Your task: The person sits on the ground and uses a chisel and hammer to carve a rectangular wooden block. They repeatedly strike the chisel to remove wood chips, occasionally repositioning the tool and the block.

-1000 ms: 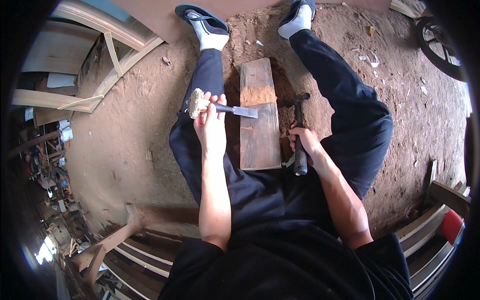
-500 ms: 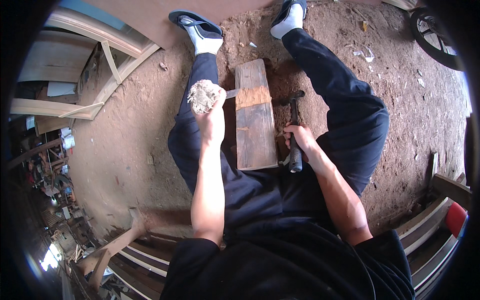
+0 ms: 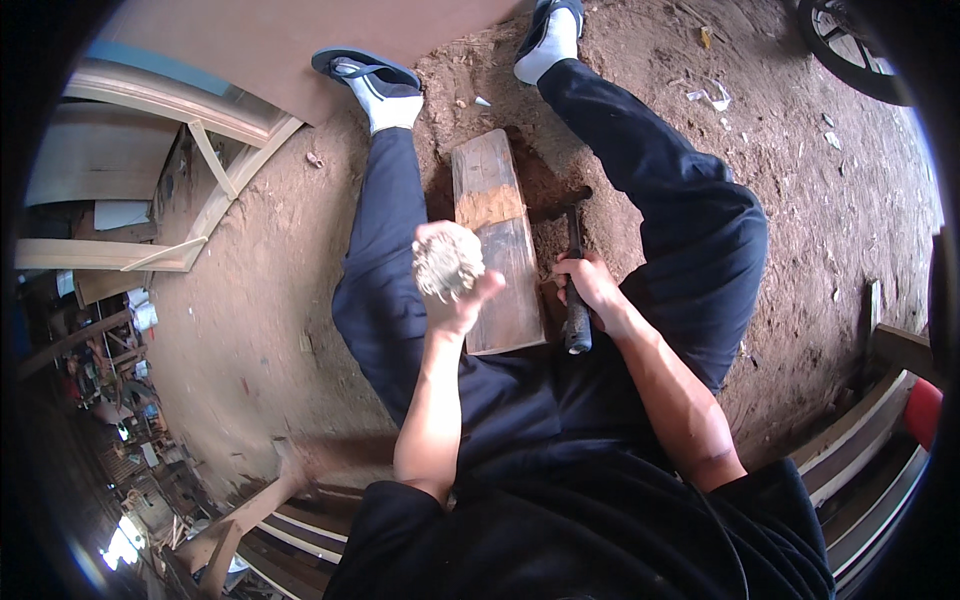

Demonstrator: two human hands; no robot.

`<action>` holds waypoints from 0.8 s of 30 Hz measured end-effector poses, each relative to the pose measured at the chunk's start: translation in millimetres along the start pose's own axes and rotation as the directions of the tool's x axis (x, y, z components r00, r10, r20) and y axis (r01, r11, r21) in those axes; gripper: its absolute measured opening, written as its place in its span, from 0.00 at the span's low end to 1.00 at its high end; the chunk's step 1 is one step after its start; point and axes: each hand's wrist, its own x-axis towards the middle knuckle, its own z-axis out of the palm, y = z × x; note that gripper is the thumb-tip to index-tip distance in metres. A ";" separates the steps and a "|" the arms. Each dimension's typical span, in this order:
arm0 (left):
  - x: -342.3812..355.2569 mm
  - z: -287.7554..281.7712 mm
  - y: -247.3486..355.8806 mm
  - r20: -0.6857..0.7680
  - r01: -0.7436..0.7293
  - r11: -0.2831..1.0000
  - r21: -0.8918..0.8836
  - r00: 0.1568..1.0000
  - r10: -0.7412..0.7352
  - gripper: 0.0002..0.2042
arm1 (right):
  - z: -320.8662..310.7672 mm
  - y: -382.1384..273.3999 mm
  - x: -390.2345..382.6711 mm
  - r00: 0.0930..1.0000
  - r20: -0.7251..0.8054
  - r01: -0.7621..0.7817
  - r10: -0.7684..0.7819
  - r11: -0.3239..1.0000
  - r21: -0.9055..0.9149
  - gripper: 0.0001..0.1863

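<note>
My left hand (image 3: 452, 308) grips a chisel (image 3: 447, 258) whose pale, frayed handle end points up. The blade is hidden beneath the hand, which is above the left side of a weathered wooden board (image 3: 500, 290). Across the board runs a lighter, freshly cut band of bare wood (image 3: 491, 206). The board lies lengthwise between my legs, its near end at my lap. On its right, my right hand (image 3: 592, 284) is closed around the dark handle of a hammer (image 3: 577, 330). The hammer's head, partly in shadow, points away from me.
My legs in dark trousers stretch out on both sides over a dirt floor (image 3: 250, 340) with scattered scraps. Wooden frames (image 3: 215, 215) stand at the left. A black wheel (image 3: 850, 55) is at the far right, and slatted wood (image 3: 850, 450) lies at the near right.
My left hand has moved nearer and to the right with the chisel, away from beside the cut band. The chisel's blade, visible before, is now hidden. My right hand keeps its hammer grip.
</note>
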 end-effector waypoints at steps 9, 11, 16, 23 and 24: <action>-40.0 28.7 -19.4 0.024 -0.051 0.989 -0.140 0.998 0.055 0.31 | -1.9 0.0 2.7 1.000 -0.010 -0.004 0.003 0.998 -0.070 0.11; -40.6 27.9 -20.2 0.008 -0.011 0.988 -0.156 1.000 0.012 0.28 | -2.4 0.4 2.7 1.000 -0.006 -0.005 0.004 0.998 -0.067 0.11; -31.6 30.7 -22.3 0.054 -0.204 0.979 -0.030 0.977 0.205 0.30 | -2.9 1.5 4.6 1.000 0.004 -0.006 0.007 0.996 -0.084 0.11; -31.1 36.9 -18.3 0.020 -0.180 0.983 -0.041 0.983 0.181 0.27 | -0.5 -1.3 0.9 1.000 -0.009 0.005 -0.006 0.998 -0.060 0.10; -32.0 38.2 -18.3 0.015 -0.179 0.982 -0.054 0.984 0.180 0.26 | -1.1 0.2 2.2 1.000 -0.007 0.009 -0.009 0.997 -0.072 0.10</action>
